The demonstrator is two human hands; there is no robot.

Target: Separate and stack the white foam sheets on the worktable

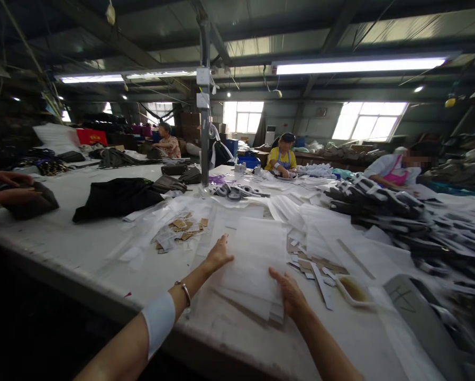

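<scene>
At the centre bottom of the frame, the left hand (218,255) lies flat, fingers stretched and close together, pressing the left edge of a stack of white sheets (253,270). The right hand (288,293) rests on the stack's lower right corner, fingers spread loosely over the top sheet and gripping nothing that shows. The sheets are thin, matte and rectangular, their edges fanned in layers at the near side; the count cannot be told. A metal bangle (185,292) circles the left wrist, a white cuff (159,321) farther down the forearm. Right of the stack sits one small shallow white tray (354,290) holding brownish liquid. Left of centre lies a scatter of tan cardboard tags (184,227). All rest on a broad white table (82,238). Three people sit at the far side, upper centre and right.
</scene>
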